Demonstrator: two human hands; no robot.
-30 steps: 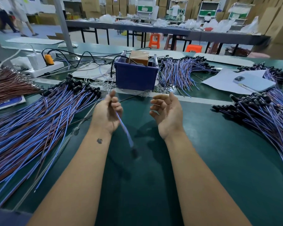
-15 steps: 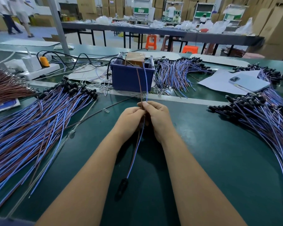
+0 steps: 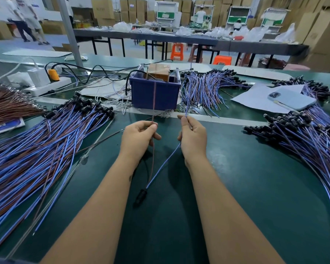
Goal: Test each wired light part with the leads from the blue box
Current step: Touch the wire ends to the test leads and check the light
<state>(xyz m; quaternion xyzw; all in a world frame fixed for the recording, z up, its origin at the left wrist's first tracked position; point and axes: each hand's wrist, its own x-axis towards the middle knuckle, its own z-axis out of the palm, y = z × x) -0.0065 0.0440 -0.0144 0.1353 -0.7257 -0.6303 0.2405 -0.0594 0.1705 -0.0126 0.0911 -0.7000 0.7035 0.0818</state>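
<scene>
One wired light part hangs between my hands, its black head (image 3: 140, 197) low over the green mat. My left hand (image 3: 139, 137) pinches its brown wire (image 3: 154, 100), which runs up in front of the blue box (image 3: 155, 93). My right hand (image 3: 193, 135) pinches its blue wire (image 3: 187, 105), whose end points up toward the box's right side. The two wires spread apart in a V from the black head. A brown block and metal posts stand in the box.
A large heap of blue and brown wired parts (image 3: 36, 149) covers the left of the mat, another heap (image 3: 316, 141) the right, a third (image 3: 208, 88) behind the box. A phone (image 3: 291, 101) lies on paper at the right. A power strip (image 3: 46, 84) sits back left.
My hands came together on the part's wires, then moved apart, each pulling one wire to its side. The black head hangs lower than a second ago.
</scene>
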